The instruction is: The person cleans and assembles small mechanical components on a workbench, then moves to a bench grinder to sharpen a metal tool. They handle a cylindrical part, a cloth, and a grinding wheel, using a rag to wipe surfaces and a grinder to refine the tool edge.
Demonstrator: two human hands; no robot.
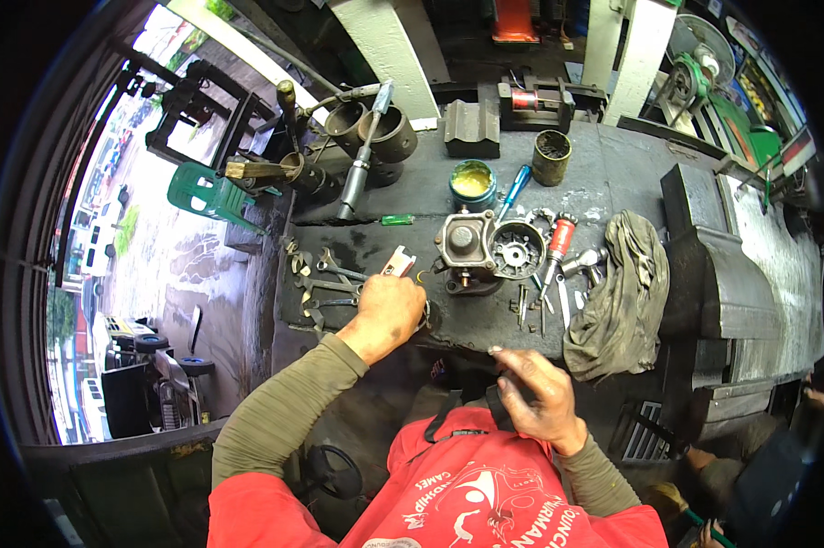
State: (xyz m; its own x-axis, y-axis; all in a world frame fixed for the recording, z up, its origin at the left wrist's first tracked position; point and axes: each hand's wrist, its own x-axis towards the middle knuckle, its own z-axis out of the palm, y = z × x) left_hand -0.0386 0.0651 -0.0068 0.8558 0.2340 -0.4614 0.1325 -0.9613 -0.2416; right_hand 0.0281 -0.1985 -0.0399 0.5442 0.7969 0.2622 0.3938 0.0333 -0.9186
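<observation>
My left hand (391, 309) is closed at the near edge of the dark workbench (357, 242), its fingers mostly hidden under its back. A small white-and-red item (400, 261) shows just beyond its knuckles; whether I grip it is unclear. Several wrenches (325, 285) lie to its left. Off the bench's front edge, before my red shirt, hovers my right hand (537, 395), half curled, thumb apart from fingers, nothing visible between them. Beyond both hands stands a squarish metal housing (464, 245). Against its right side is a round, ribbed metal part (518, 250).
A blue tub of yellow grease (472, 183), a rusty can (551, 159) and a red-handled tool (561, 239) surround the housing. Bolts (522, 306) lie nearby. A grey rag (626, 301) drapes the right side. Metal cylinders (389, 137) stand back left; a green chair (206, 192) is beyond.
</observation>
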